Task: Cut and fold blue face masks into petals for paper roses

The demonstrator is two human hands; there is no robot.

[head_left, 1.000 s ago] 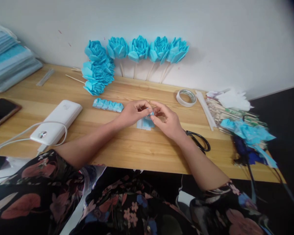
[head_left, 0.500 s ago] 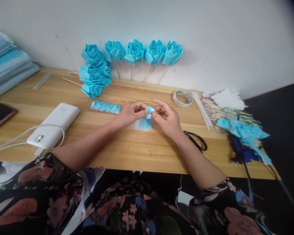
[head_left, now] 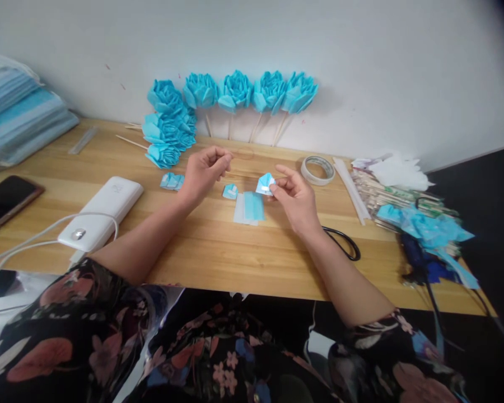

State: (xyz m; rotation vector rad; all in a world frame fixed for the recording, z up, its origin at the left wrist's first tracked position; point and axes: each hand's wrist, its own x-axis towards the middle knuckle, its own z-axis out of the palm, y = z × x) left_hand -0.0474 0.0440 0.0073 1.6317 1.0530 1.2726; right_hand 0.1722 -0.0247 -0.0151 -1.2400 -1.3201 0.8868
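My right hand (head_left: 296,197) pinches a folded blue petal (head_left: 264,183) with a white patch on it, holding it by its right edge over the table. Thumb and fingertips of my left hand (head_left: 205,172) are pressed together; whether anything is between them I cannot make out. Below and between the hands, another folded blue petal (head_left: 230,191) lies on the wood. Flat blue and white fabric pieces (head_left: 253,207) rest just under the held petal. A row of folded petals (head_left: 171,181) is partly hidden behind my left hand.
Blue fabric roses (head_left: 235,91) on sticks lean against the wall. A tape roll (head_left: 318,170), black-handled scissors (head_left: 343,242) and clear glue sticks (head_left: 351,190) are to the right, beside scraps (head_left: 424,224). On the left are a power bank (head_left: 101,215), phone (head_left: 10,202) and mask stack (head_left: 29,117).
My hands have come apart: the left moved left and up, letting go of the petal, while the right keeps it. A folded petal now shows on the table between them.
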